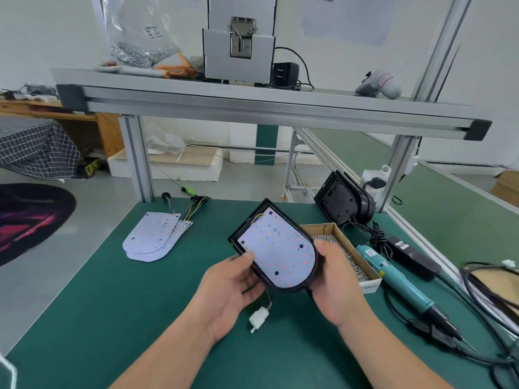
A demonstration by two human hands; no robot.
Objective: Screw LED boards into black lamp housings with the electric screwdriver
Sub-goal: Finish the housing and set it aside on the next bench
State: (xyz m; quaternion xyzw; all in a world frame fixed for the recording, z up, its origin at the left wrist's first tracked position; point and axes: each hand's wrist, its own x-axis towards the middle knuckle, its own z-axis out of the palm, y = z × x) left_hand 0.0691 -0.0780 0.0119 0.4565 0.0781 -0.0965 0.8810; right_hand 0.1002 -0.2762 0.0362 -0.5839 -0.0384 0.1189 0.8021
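Seating the board before fastening.

The lamp housing [238, 233] is held above the bench [140, 318], tilted toward the person, with the LED board [280, 248] lying inside it. The left hand [227, 293] grips the lower left rim, thumb resting on the board's edge. The right hand [334, 284] wraps round the right rim. A white connector [259, 317] hangs below on its lead.

1. Check that the board sits flat and its dark screw holes appear centred; judge this by eye around the rim.
2. Keep the lead clear of the rim so it is not pinched.
3. Lay the housing flat on the bench before driving.
4. Take screws from the box [323, 228]; the screwdriver [398, 279] lies just beside it, untouched.
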